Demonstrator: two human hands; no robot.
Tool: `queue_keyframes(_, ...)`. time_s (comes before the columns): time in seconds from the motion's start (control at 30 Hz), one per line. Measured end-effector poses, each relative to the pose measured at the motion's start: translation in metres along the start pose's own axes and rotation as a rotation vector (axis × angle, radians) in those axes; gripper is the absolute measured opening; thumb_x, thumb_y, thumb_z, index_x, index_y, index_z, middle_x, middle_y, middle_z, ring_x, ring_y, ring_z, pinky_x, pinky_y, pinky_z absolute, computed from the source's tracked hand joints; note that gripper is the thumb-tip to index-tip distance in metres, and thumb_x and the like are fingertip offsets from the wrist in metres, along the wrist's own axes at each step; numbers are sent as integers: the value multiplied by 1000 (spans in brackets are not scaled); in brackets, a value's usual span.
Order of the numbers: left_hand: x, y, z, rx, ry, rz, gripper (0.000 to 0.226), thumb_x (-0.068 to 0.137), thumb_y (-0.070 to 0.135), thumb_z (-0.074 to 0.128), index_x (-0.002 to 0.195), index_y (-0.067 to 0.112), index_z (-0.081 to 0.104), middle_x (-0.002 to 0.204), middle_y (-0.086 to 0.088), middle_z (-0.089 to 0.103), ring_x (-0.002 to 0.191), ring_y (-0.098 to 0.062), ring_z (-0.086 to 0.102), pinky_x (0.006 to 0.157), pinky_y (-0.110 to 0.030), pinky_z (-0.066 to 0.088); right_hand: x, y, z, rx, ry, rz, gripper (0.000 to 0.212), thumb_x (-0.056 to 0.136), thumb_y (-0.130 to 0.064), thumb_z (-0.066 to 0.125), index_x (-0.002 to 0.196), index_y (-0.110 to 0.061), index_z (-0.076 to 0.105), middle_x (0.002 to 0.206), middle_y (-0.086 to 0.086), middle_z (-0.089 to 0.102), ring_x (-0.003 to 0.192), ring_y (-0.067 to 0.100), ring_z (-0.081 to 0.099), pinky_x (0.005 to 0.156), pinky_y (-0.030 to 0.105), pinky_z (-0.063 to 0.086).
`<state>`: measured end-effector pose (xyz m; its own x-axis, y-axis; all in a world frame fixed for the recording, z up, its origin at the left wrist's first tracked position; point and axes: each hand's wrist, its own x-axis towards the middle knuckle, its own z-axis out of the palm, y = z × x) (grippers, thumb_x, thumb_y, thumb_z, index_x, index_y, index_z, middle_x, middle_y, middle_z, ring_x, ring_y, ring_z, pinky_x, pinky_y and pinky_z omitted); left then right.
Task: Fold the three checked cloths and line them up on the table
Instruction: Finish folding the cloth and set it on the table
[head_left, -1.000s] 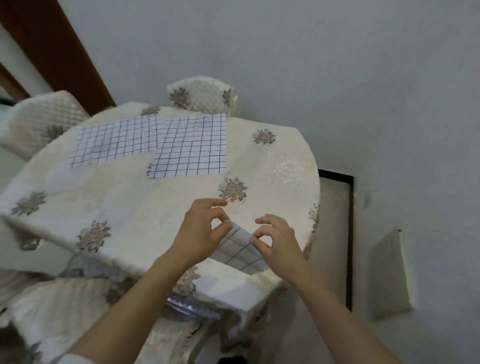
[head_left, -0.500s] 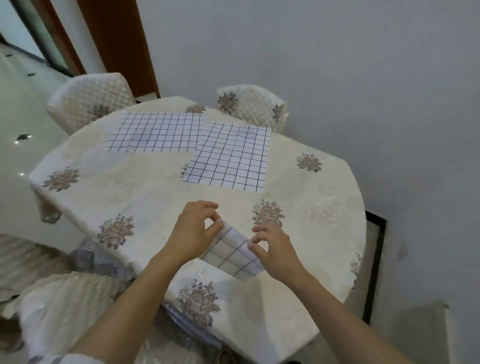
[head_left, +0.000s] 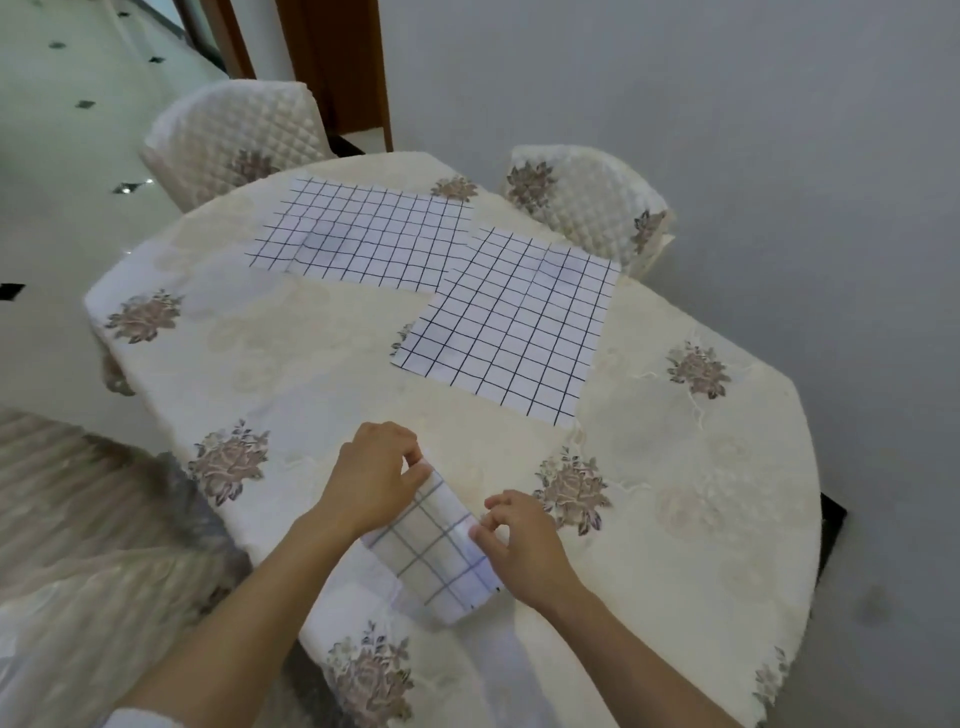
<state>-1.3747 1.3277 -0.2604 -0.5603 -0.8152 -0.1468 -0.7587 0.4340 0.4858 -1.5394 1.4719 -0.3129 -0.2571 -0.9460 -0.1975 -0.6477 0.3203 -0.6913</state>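
Observation:
A small folded checked cloth lies near the table's front edge. My left hand pinches its far left corner. My right hand pinches its right edge. Two more checked cloths lie flat and unfolded farther back: one at the far left, the other to its right and slightly over its corner. All rest on the round table with a cream flowered tablecloth.
Two quilted chairs stand at the far side, one at the left and one at the right against the grey wall. Another covered seat sits at my near left. A wooden door frame stands behind.
The view has swung up and left, so the table appears more centred. Both hands stay on the folded cloth, which now lies flatter and more spread between them.

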Motion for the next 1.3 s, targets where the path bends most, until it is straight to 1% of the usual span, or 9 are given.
queue_keyframes(0.13, 43, -2, 22, 59, 3, -112, 18, 94, 33, 55, 79, 23, 59, 100, 9, 59, 112, -22, 45, 76, -35, 33, 43, 31, -4, -62, -39, 7, 14, 85, -30, 65, 73, -25, 69, 113, -1, 58, 114, 12, 50, 90, 26, 34)
queue_keyframes(0.3, 90, -6, 40, 72, 52, -240, 16, 95, 31, 55, 87, 21, 64, 101, 3, 62, 111, -25, 45, 79, -37, 36, 86, 48, 2, -89, 21, -3, 11, 82, -26, 66, 73, -23, 70, 115, 1, 56, 120, 16, 47, 96, 38, 39)
queue_keyframes(0.47, 127, -13, 49, 67, 97, -255, 14, 94, 30, 55, 87, 21, 63, 99, 3, 62, 108, -25, 47, 77, -36, 38, 118, 57, 6, -32, 58, -2, 10, 84, -26, 65, 76, -22, 70, 118, 2, 54, 124, 18, 44, 98, 40, 36)
queue_keyframes(0.57, 141, -18, 54, 58, 102, -264, 14, 93, 30, 56, 95, 20, 65, 106, 0, 63, 110, -26, 47, 81, -37, 39, 134, 61, 2, -44, 92, 30, 12, 83, -24, 66, 73, -20, 72, 118, 3, 56, 122, 18, 46, 93, 37, 35)
queue_keyframes(0.63, 144, -21, 58, 66, 109, -270, 20, 92, 30, 58, 108, 20, 63, 118, -1, 59, 116, -26, 45, 85, -37, 38, 140, 62, -2, -81, 96, 29, 10, 82, -25, 68, 73, -22, 72, 118, 4, 57, 123, 19, 47, 92, 37, 36)
queue_keyframes(0.73, 141, -24, 63, 53, 137, -277, 32, 89, 30, 62, 119, 19, 58, 129, -2, 53, 120, -26, 43, 90, -39, 38, 140, 66, -6, -142, 73, 44, 8, 80, -28, 72, 81, -20, 73, 126, 7, 53, 128, 23, 41, 98, 40, 35)
queue_keyframes(1.03, 101, -35, 51, 12, 154, -316, 27, 89, 31, 62, 113, 20, 59, 129, 0, 53, 119, -25, 43, 92, -39, 40, 115, 67, -8, -283, 4, 101, 40, 81, -36, 67, 116, -16, 65, 148, 11, 33, 140, 28, 22, 108, 41, 23)
queue_keyframes(1.2, 63, -47, 32, 8, 170, -333, 24, 89, 31, 63, 110, 21, 60, 127, -1, 54, 117, -24, 44, 88, -38, 39, 88, 60, -11, -317, 5, 125, 43, 85, -43, 60, 121, -19, 60, 149, 11, 33, 140, 28, 21, 112, 41, 20)
queue_keyframes(1.3, 43, -49, 19, 13, 186, -336, 24, 89, 32, 63, 110, 21, 62, 128, 0, 55, 119, -24, 45, 91, -40, 41, 70, 50, -10, -297, 12, 164, 44, 87, -45, 58, 124, -23, 57, 152, 10, 30, 143, 26, 18, 113, 39, 16)
